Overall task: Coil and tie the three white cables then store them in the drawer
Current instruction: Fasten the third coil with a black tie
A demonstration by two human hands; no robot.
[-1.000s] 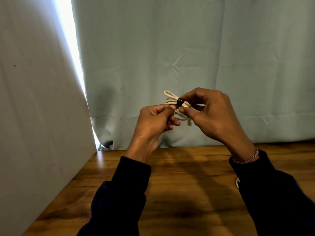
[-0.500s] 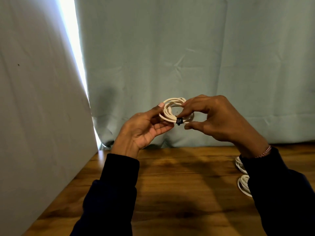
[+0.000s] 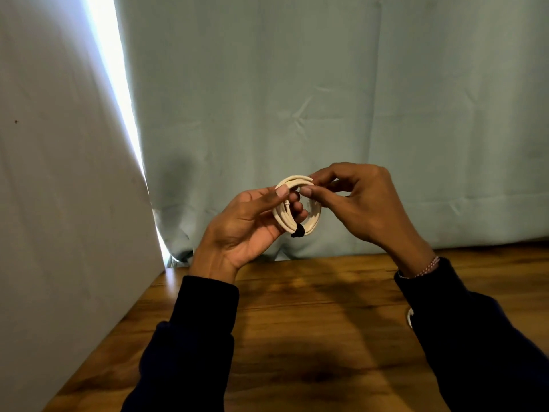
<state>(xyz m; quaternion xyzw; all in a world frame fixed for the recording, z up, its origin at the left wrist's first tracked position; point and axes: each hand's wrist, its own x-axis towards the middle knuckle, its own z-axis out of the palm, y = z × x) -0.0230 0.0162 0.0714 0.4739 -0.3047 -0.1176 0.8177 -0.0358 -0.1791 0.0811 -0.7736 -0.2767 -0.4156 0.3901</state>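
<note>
A coiled white cable (image 3: 284, 217) hangs in the air above the wooden table (image 3: 312, 316), bound at its lower edge by a black tie (image 3: 298, 231). My left hand (image 3: 249, 221) holds the coil from the left, palm up, with its fingers curled through the loop and the thumb on the rim. My right hand (image 3: 359, 203) pinches the top of the coil between thumb and forefinger. A sliver of another white cable (image 3: 410, 318) shows on the table beside my right sleeve, mostly hidden. No drawer is in view.
A pale blue curtain (image 3: 326, 114) hangs right behind the table's far edge. A white wall or panel (image 3: 59, 203) closes the left side, with a bright gap of light beside it.
The coil has turned so the black tie sits at the bottom. My right hand moved from the tie to the coil's top. My left fingers now curl through the loop.
</note>
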